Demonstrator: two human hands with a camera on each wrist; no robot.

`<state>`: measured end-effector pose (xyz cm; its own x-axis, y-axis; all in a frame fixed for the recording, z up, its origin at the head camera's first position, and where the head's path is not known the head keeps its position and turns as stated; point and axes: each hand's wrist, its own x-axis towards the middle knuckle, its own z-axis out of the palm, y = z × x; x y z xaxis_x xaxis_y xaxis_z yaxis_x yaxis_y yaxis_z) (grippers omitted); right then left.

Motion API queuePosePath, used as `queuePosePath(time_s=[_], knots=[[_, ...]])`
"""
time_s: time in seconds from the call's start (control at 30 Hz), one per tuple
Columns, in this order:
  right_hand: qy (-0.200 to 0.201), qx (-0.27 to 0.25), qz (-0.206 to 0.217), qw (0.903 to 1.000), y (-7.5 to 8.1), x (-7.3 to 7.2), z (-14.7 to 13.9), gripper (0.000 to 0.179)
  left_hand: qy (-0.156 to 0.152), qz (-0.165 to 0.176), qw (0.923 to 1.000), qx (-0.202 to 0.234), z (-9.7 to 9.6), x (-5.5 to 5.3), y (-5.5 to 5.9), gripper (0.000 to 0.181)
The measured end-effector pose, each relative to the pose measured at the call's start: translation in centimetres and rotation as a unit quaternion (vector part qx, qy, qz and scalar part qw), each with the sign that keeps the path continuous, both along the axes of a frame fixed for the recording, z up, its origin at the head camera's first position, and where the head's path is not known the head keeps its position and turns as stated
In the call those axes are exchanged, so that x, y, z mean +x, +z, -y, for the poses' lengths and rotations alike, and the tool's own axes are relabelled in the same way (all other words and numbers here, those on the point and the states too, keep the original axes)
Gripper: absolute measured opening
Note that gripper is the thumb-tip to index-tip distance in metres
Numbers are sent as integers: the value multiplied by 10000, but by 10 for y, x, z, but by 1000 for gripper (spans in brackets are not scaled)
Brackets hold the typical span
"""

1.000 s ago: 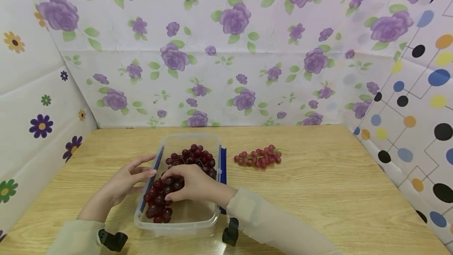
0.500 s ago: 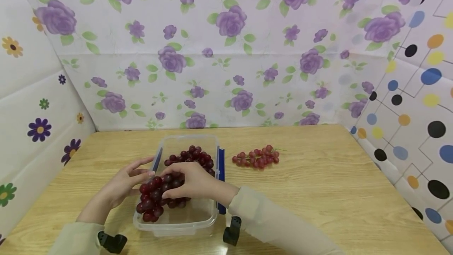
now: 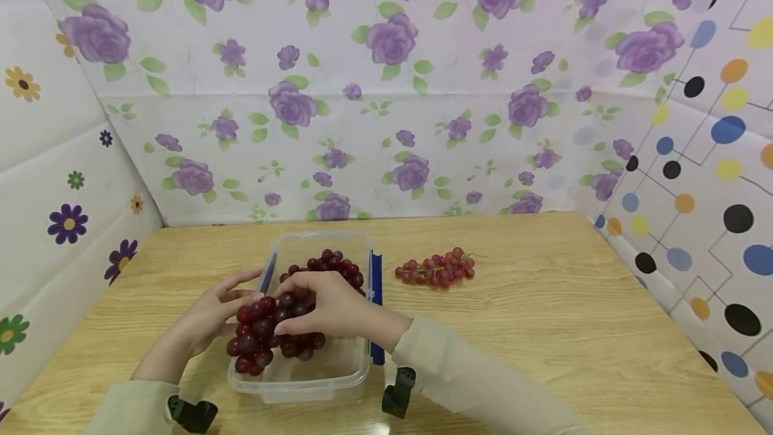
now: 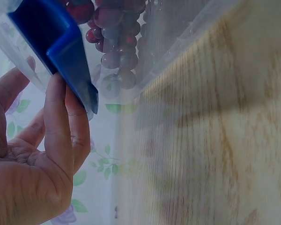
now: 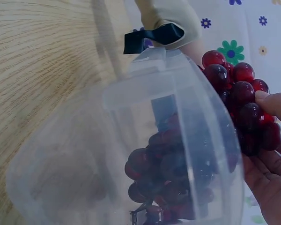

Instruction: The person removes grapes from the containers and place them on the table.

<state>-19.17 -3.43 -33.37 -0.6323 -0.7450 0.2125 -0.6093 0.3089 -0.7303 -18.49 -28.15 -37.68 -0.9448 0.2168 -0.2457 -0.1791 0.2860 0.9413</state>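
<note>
A bunch of glossy, dark red round grapes (image 3: 261, 327) is in the person's right hand (image 3: 326, 306), whose grip pinches it between the thumb and curled fingers. The bunch is raised at the near left part of a rectangular, clear plastic container (image 3: 302, 387), covering part of its left rim in the head view; the right wrist view shows its upper grapes above the rim. More dark grapes lie below the right hand inside the container, though whether they belong to the same bunch cannot be told. A second cluster of dark red grapes (image 3: 329, 260) lies at the container's far end, partly hidden by the hand. The left hand (image 3: 213, 311) is at the outside of the left wall, its fingers spread and loosely bent, with fingertips touching a blue plastic side flap (image 4: 74, 49). Another blue flap (image 3: 377, 277) is on the right wall. On the pale wood-grain tabletop (image 3: 513, 334), to the right of the container and apart from it, lies a lighter red grape bunch (image 3: 436, 269) with a thin green stem. Behind stands a white cloth with purple roses (image 3: 362, 126).
</note>
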Motion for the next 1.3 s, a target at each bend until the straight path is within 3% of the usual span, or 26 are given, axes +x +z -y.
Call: queuePosePath(time_s=[0.57,0.97,1.3], knots=[[-273,-326,117,9990,18,4,-7,37,-184,-145,9997,33,3,0,-2,63],[-190,-677,617,9956,28,5,-13,34,-99,-136,9998,-51,4,1,-3,62],[-261,-895,554,9941,37,5,-22,34,-6,-71,9999,-83,2,1,-3,59]])
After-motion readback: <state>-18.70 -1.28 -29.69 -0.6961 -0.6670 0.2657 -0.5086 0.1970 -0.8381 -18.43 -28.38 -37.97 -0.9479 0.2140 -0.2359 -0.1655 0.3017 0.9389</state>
